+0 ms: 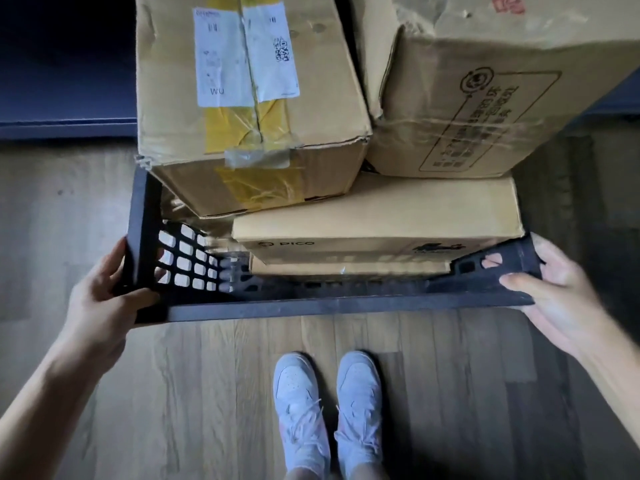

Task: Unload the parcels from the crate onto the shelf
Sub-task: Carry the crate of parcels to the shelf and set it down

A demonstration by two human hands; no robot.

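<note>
Fingers [114,258] of the left hand [100,299] curl over the outer face of the crate's left end wall, thumb lying on the near rim corner; grip is closed round the plastic. Right hand [557,289] holds the opposite end the same way: thumb along the near rim, one fingertip showing through a handle slot in the right wall, remaining fingers wrapped round the outside.

Black plastic crate [311,306], lattice walls, held above wood-plank floor [207,393]; whether any part touches the floor cannot be told. The person's two pale sneakers [329,410] stand just near of the crate's near wall.

Contents, three cardboard parcels:
- Taped parcel [242,98], upper left, yellow tape down the seam, white shipping label across the top, corner crushed. Rises well above the rim and leans on the flat parcel below.
- Printed parcel [467,109], upper right, dark line printing on its side, clear tape banding, tilted, resting on the flat parcel and touching the taped one.
- Flat PICO parcel [381,216], lowest, lying inside the crate against the right side, "PICO" printed on its near face.

Dark blue shelf edge [65,128] runs across the far left, beyond the crate.
</note>
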